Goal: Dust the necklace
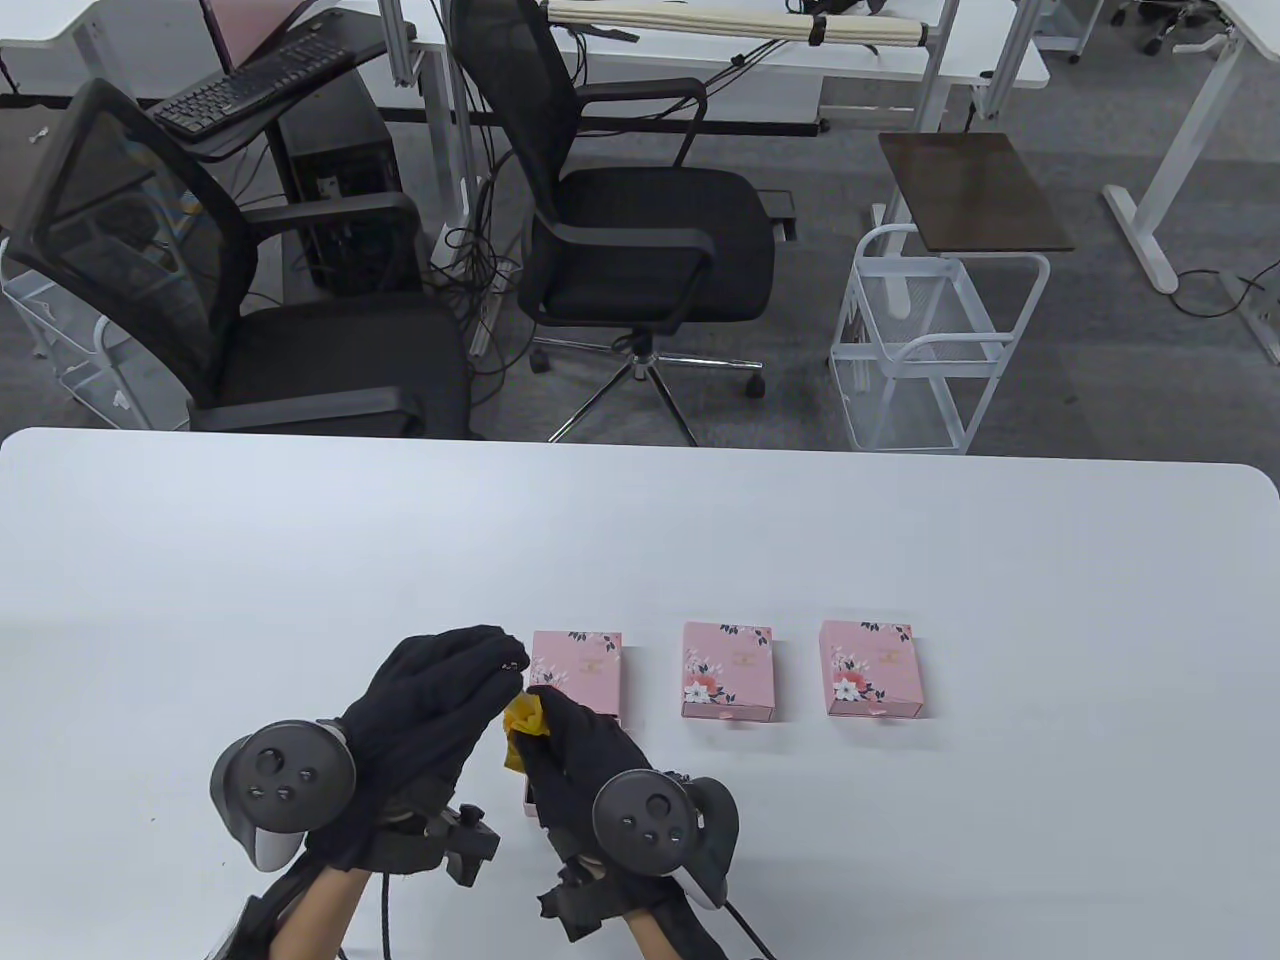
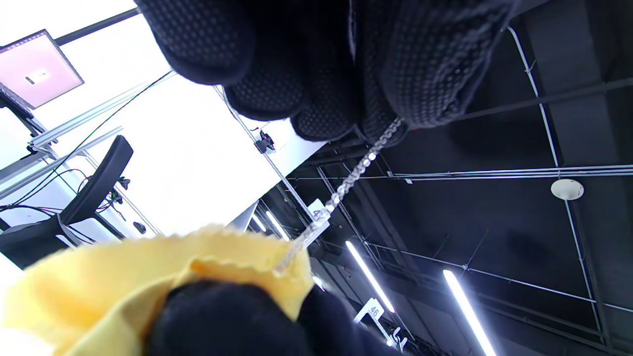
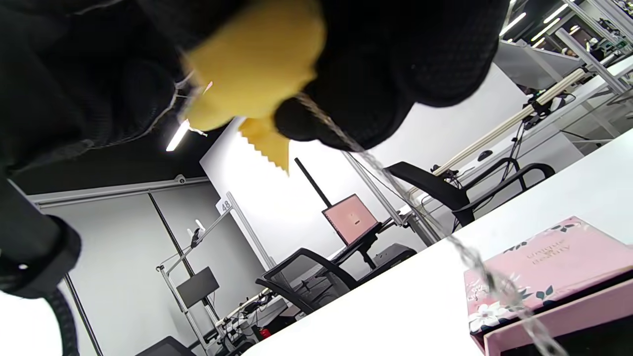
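My left hand (image 1: 455, 690) pinches one end of a thin silver necklace chain (image 2: 346, 185) between its fingertips (image 2: 410, 74), above the table near its front. My right hand (image 1: 560, 735) grips a yellow cloth (image 1: 524, 722) folded around the chain just right of the left hand. In the left wrist view the chain runs taut from my fingers into the cloth (image 2: 148, 277). In the right wrist view the chain (image 3: 395, 185) hangs from the cloth (image 3: 257, 64) down toward an open pink box (image 3: 549, 269).
Three pink floral boxes lie in a row on the white table (image 1: 900, 540): one (image 1: 577, 673) right behind my hands with its drawer pulled out, one in the middle (image 1: 727, 669), one at right (image 1: 871, 668). Office chairs (image 1: 640, 230) stand beyond the far edge.
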Motion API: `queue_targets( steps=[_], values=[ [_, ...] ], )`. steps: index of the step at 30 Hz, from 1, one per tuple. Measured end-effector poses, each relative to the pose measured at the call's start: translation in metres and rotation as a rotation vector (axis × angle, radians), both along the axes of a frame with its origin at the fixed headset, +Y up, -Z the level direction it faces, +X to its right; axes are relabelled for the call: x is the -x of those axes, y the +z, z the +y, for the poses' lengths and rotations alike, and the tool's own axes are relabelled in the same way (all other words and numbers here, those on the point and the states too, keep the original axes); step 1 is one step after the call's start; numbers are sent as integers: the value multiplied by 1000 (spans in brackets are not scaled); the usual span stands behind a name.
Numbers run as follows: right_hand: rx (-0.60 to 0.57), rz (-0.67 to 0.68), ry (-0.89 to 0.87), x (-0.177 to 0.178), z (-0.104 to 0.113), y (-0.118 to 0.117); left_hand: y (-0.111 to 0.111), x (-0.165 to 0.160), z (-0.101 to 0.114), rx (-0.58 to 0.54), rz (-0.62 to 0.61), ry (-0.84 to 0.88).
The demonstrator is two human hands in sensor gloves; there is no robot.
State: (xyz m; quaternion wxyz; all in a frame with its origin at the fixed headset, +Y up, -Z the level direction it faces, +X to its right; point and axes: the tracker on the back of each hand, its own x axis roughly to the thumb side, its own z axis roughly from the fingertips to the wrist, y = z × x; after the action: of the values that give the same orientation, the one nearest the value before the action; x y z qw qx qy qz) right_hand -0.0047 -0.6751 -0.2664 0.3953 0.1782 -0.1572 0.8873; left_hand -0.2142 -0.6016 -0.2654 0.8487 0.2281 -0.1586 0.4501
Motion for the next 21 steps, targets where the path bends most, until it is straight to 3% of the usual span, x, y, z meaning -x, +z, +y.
queue_targets(
  steps=[21],
  values=[
    [152, -19, 69, 9, -27, -3, 9, 5, 11, -45, 15, 46]
  ],
)
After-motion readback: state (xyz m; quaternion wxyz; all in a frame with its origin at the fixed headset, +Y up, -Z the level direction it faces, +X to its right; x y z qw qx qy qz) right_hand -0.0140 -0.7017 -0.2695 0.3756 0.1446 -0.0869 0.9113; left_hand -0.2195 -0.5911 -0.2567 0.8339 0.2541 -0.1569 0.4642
